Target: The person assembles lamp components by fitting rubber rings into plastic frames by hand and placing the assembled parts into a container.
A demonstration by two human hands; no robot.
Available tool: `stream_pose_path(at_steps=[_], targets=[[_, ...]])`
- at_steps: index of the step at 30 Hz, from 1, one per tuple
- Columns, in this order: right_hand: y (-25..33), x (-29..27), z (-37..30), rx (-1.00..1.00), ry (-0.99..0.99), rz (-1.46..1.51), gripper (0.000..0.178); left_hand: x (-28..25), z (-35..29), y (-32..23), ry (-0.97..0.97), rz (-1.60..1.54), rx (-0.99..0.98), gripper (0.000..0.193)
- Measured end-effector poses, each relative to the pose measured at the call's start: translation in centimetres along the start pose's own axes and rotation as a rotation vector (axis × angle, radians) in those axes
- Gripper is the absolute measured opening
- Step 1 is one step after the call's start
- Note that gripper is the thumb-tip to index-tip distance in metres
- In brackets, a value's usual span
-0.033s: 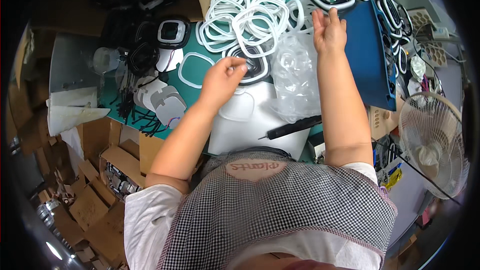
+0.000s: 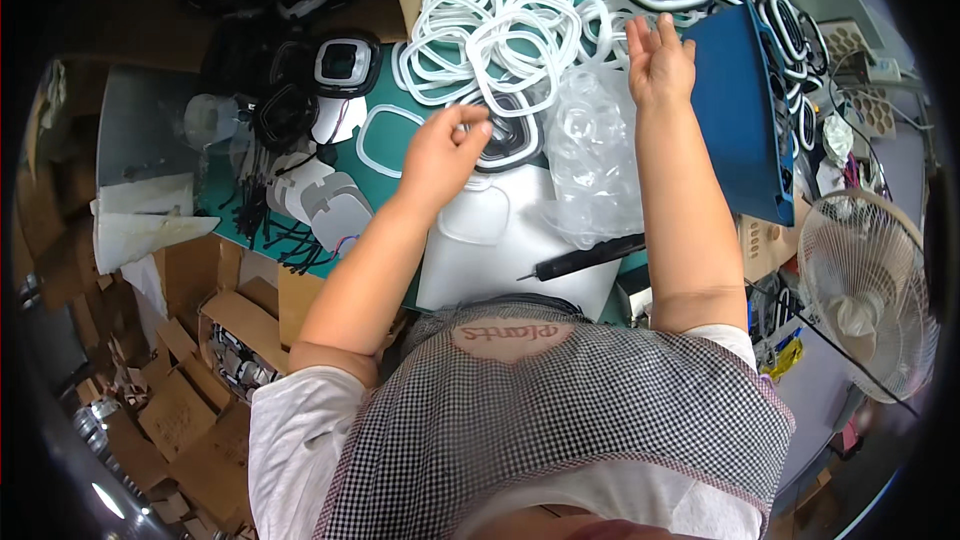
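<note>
As white-rimmed frame (image 2: pixel 662 1) shifts away | right fingers (image 2: pixel 668 35): spread | left fingers (image 2: pixel 464 115): curled, hold unclear

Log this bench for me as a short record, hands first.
Left hand: fingers curled over a black frame with a white rim; grip unclear
Right hand: open, near another white-rimmed frame; contact unclear
Between forearms: clear plastic bag
Tool: black screwdriver-like tool, tip pointing left
Far side: heaped white rings
Right side: blue panel, fan
</note>
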State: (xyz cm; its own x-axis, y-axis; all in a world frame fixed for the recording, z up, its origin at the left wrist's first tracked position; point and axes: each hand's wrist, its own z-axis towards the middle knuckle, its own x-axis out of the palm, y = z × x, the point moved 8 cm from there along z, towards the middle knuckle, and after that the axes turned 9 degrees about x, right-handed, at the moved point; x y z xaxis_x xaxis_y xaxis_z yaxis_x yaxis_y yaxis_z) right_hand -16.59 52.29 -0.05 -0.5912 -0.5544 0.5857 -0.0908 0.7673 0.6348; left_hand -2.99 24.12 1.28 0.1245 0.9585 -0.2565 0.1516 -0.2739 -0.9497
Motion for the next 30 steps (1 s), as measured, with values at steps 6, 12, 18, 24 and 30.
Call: stream_pose_path(at_steps=[6,12,18,24,30], targets=[[-2.3,0.1,-2.1,-0.008,0.074,-0.296,0.078,1.8,5.1,0.3,0.051,0.933,0.599,0.038],[-3.3,0.5,-5.9,0.043,0.207,-0.422,0.039,1.6,5.6,1.3,0.044,0.993,0.748,0.024],[-2.7,-0.9,-9.7,0.019,0.235,-0.546,0.031,-8.9,1.2,-1.3,-0.561,0.37,0.537,0.025],[-4.3,-2.7,-12.9,0.146,0.311,-0.589,0.025,-18.7,-0.3,6.1,-0.666,0.333,-0.043,0.019],[-5.0,-2.6,-14.3,0.148,0.345,-0.659,0.021,-20.5,7.3,8.6,-0.393,0.858,-0.046,0.047]])
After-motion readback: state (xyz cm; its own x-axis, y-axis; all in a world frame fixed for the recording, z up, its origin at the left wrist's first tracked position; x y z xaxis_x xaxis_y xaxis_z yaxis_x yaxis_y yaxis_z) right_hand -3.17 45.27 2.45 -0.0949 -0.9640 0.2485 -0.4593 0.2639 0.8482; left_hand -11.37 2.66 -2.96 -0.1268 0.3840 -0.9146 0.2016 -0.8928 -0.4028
